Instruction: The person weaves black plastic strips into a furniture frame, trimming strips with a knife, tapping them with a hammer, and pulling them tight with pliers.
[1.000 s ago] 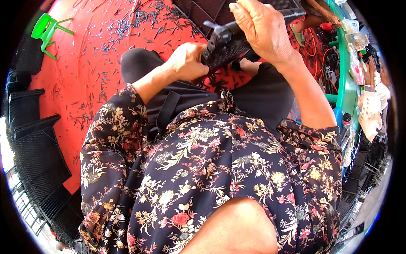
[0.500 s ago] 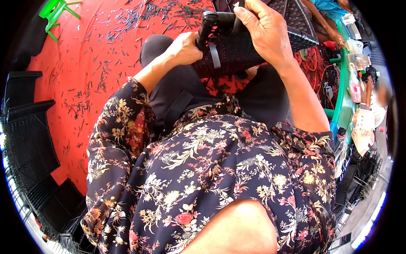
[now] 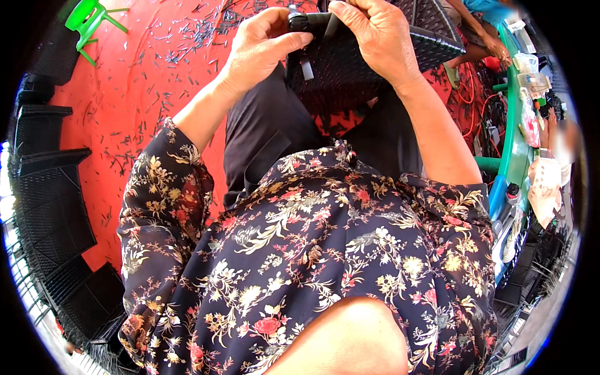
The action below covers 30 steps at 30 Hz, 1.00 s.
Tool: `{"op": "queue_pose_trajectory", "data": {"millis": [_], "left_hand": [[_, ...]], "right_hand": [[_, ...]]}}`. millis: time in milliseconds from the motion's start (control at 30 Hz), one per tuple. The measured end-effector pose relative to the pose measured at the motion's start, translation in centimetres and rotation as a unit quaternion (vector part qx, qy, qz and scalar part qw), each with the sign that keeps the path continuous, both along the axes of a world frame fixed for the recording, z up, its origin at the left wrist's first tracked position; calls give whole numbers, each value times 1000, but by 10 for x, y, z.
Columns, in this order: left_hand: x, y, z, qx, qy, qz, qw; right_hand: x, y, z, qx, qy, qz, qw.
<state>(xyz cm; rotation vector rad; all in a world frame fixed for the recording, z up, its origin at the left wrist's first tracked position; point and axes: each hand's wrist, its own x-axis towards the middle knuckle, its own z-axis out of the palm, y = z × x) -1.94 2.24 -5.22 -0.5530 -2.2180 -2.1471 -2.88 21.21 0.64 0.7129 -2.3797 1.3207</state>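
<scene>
In front of my lap is a piece of black woven furniture [image 3: 350,69], its upper bar [image 3: 317,26] near the top of the view. My left hand [image 3: 262,47] is at the bar's left end, fingers curled and thumb lying along it. A small shiny metal bit shows at that end; what it belongs to cannot be made out. My right hand [image 3: 378,37] pinches a flat black strip [image 3: 331,26] that crosses the bar. Its fingertips are partly cut off by the upper edge. A short strip end [image 3: 307,69] hangs below the bar.
Black strip scraps lie scattered over the red floor covering [image 3: 150,94]. A green stool [image 3: 89,24] stands far left, above black woven pieces [image 3: 53,200]. To the right runs a green-edged table [image 3: 514,131] with bags and boxes; other people sit around it.
My left hand has moved up and left, its thumb now on top of the bar's end. My right hand has shifted slightly left, and the woven piece has tilted a little.
</scene>
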Motion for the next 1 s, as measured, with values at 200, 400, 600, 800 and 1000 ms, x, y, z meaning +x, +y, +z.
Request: {"op": "queue_pose_trajectory", "data": {"millis": [200, 400, 600, 800, 1000], "left_hand": [[-10, 11, -13, -10, 47, 46, 998], [-10, 16, -9, -64, 96, 61, 991], [-3, 19, -7, -35, 101, 58, 993], [-4, 21, -5, -52, 101, 60, 992], [-4, 18, -16, -26, 95, 59, 993]], "right_hand": [[1, 5, -1, -126, -47, 40, 990], [2, 17, -16, -93, 24, 18, 995], [3, 14, -17, -124, 37, 18, 991], [21, 8, -4, -106, 63, 11, 992], [27, 0, -3, -257, -129, 92, 953]]}}
